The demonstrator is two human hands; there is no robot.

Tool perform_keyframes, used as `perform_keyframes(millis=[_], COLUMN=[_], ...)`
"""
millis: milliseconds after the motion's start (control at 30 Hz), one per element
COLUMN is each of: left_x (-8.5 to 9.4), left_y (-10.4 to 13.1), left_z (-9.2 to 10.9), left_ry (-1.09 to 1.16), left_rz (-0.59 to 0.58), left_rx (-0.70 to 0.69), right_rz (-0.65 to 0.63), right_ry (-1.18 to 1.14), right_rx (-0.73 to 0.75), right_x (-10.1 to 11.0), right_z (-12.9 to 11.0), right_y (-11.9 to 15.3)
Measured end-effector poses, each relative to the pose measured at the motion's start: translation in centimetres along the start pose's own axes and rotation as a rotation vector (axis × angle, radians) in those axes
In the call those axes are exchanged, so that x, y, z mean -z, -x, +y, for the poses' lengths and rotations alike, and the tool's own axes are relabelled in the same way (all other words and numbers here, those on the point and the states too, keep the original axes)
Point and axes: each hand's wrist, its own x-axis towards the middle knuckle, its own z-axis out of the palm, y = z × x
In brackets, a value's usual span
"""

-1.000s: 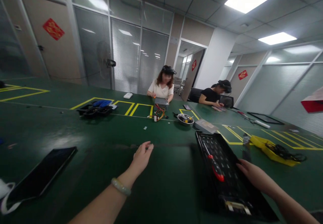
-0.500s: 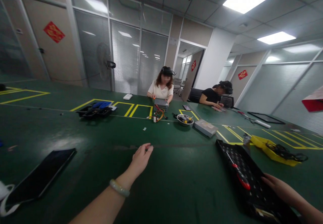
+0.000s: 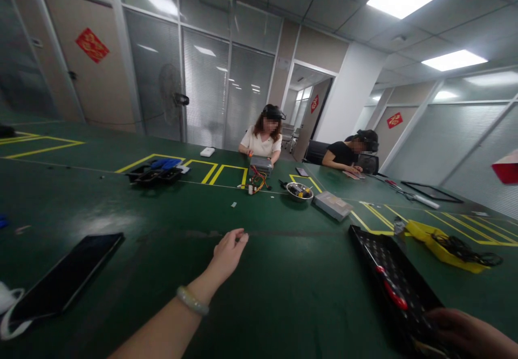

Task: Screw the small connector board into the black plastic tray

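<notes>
My left hand (image 3: 230,253), with a pale bangle on the wrist, rests over the green table with nothing visible in it; its fingers reach forward, slightly bent. At the lower right, my right hand (image 3: 461,327) reaches into the near end of a long black tray (image 3: 378,240) with a dotted bottom. Its fingertips are dark and blurred there, and anything under them is hidden. In that tray lies a red-handled tool (image 3: 393,293), apart from the fingers.
A dark flat screen (image 3: 70,278) and white cable lie at left. Farther off are a black tray with blue items (image 3: 156,171), a metal bowl (image 3: 299,191), a grey metal box (image 3: 332,206) and a yellow tray (image 3: 445,251) of black cables. Two people sit across the table.
My right hand has moved down and farther in over the near end of the black tray. My left hand stays almost in place. The view has shifted slightly.
</notes>
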Motion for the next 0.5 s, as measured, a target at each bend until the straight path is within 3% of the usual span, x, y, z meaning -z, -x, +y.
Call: perform_keyframes(millis=[167, 333, 500], left_x=[-0.1, -0.2, 0.0], left_y=[0.0, 0.0, 0.1], left_z=[-0.3, -0.5, -0.1], left_ry=[-0.017, -0.030, -0.042], left_rz=[0.004, 0.009, 0.002], left_rx=[-0.025, -0.035, -0.033], right_rz=[-0.052, 0.032, -0.028], right_ry=[0.045, 0.028, -0.011], right_rx=[0.026, 0.098, 0.114], right_x=[-1.5, -1.9, -2.2], right_z=[-1.5, -1.5, -1.9], right_y=[1.3, 1.6, 2.0])
